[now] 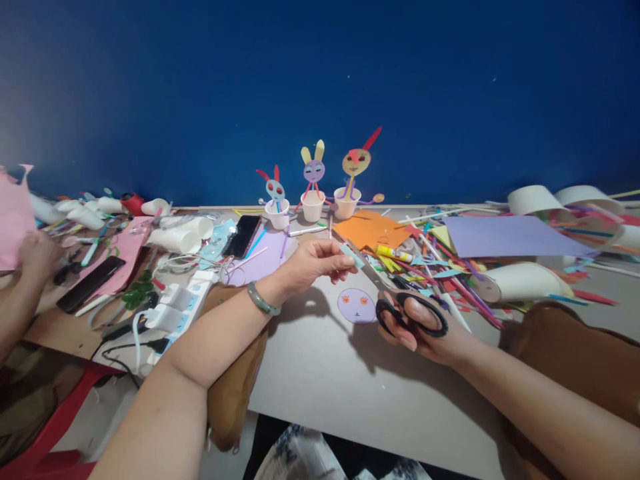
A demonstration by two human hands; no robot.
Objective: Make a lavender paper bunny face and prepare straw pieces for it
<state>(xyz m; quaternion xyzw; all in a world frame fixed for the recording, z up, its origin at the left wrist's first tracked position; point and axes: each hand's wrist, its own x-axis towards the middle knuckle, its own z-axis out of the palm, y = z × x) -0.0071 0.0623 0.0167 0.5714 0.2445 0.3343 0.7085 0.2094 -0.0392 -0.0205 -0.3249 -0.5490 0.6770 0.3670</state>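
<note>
My left hand (327, 260) pinches a small light-blue piece of paper (353, 256) above the table. Black-handled scissors (389, 285) are held in my right hand (417, 327), with fingers through the handle loops and the blades pointing up and left, beside the blue paper. Below the hands, a purple paper face (357, 307) with orange eyes lies on the grey table (320, 373). Three paper cups with paper-face figures stand at the back: a light-blue face (275, 191), a purple face with yellow ears (314, 171) and a yellow face (357, 163).
Orange paper (373, 228), purple paper (510, 236) and scattered coloured sticks lie at the right. To the left are a phone (242, 237), a white power strip (187, 310) and stacked cups (183, 237). At far left another person's hand holds pink paper (14, 217).
</note>
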